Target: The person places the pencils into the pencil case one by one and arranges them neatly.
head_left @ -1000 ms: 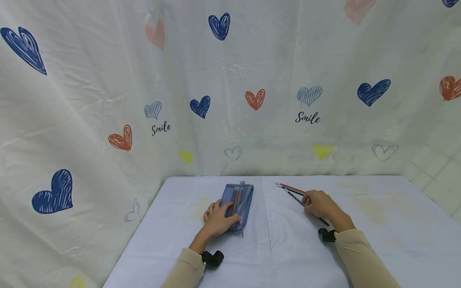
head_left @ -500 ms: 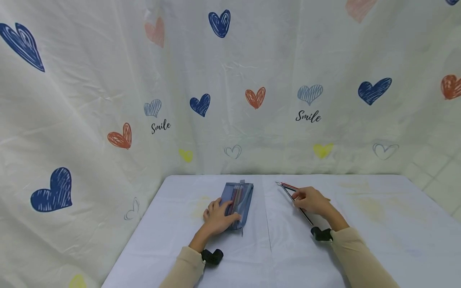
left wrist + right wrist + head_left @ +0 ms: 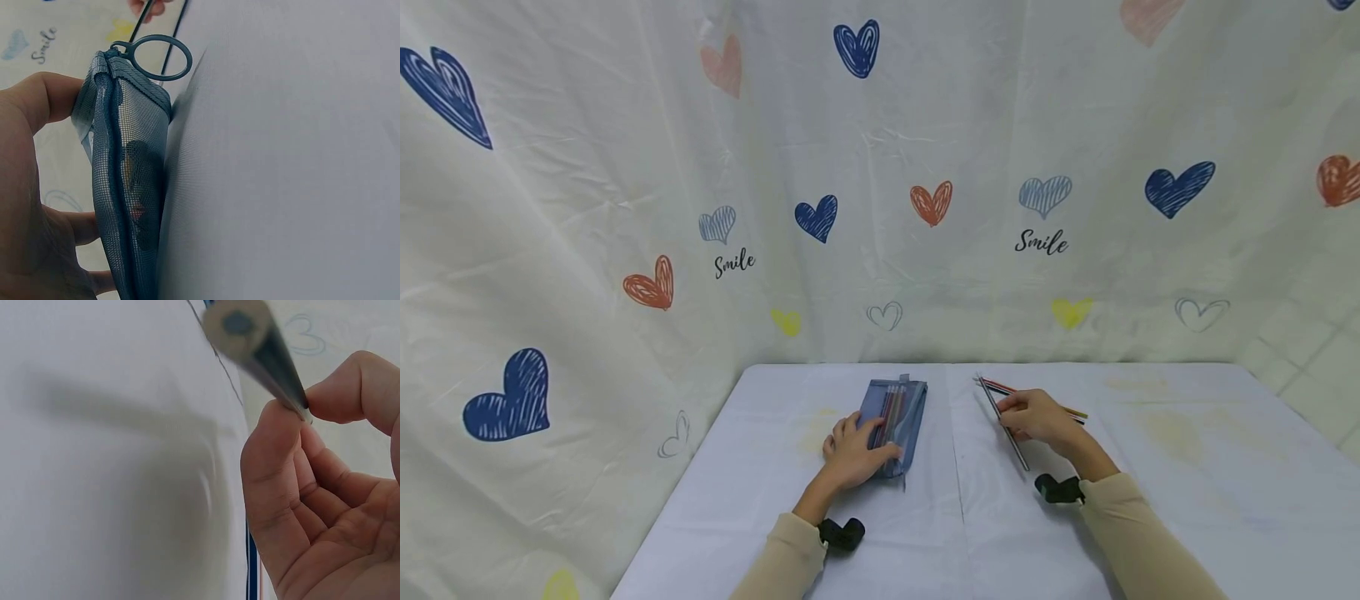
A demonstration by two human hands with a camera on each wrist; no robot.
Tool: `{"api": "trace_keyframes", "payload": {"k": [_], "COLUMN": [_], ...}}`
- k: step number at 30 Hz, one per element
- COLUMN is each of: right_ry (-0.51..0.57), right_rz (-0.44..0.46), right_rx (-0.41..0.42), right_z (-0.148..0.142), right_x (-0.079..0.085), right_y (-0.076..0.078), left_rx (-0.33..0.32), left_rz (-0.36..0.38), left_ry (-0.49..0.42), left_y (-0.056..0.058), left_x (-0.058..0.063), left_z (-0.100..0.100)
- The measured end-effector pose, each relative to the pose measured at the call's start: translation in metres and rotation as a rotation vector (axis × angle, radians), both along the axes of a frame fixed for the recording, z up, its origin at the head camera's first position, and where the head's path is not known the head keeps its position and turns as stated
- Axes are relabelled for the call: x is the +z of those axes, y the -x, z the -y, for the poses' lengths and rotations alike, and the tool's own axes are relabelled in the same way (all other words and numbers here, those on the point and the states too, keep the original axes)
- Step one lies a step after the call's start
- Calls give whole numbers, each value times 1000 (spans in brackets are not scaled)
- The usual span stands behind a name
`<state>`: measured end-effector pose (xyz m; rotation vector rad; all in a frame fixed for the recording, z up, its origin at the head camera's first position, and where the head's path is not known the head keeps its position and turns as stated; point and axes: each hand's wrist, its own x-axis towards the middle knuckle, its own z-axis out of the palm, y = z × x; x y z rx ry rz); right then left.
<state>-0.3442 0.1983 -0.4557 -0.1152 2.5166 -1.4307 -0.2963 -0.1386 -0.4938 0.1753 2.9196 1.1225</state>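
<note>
My left hand (image 3: 852,454) lies over a blue mesh pencil case (image 3: 914,425), its fingers spread across the top. Slim pencils (image 3: 892,408) show through the case's upper face. In the left wrist view the case's zipper (image 3: 115,156) and ring-shaped pull (image 3: 187,59) face the camera, with my thumb (image 3: 59,97) against the case. My right hand (image 3: 1037,417) pinches a dark pencil (image 3: 1017,448) between thumb and fingertips; its flat end (image 3: 237,325) points toward the right wrist camera. Beneath that hand, a few more pencils (image 3: 997,387) lie on the table, partly hidden.
A white cloth covers the table (image 3: 925,550), creased near the middle. Behind its back edge hangs a pale curtain (image 3: 970,125) printed with hearts and "Smile". Each wrist wears a black camera (image 3: 842,536). Pale tiles (image 3: 1311,358) show at the far right.
My right hand has shifted left, lifting one dark pencil away from the others and swinging its near end leftward. The other pencils stay behind on the table. My left hand keeps its place.
</note>
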Motion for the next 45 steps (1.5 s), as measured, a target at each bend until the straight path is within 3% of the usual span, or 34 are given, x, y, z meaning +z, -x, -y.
{"api": "trace_keyframes", "payload": {"k": [23, 45], "right_ry": [178, 251], "right_rz": [-11, 23], "right_rx": [13, 40], "right_z": [32, 59], "right_x": [-8, -13], "right_y": [-2, -12], "left_rx": [4, -2], "left_rz": [-3, -2], "left_ry": [-5, -4], "left_y": [3, -2], "left_x": [-2, 3], "left_z": [0, -1]}}
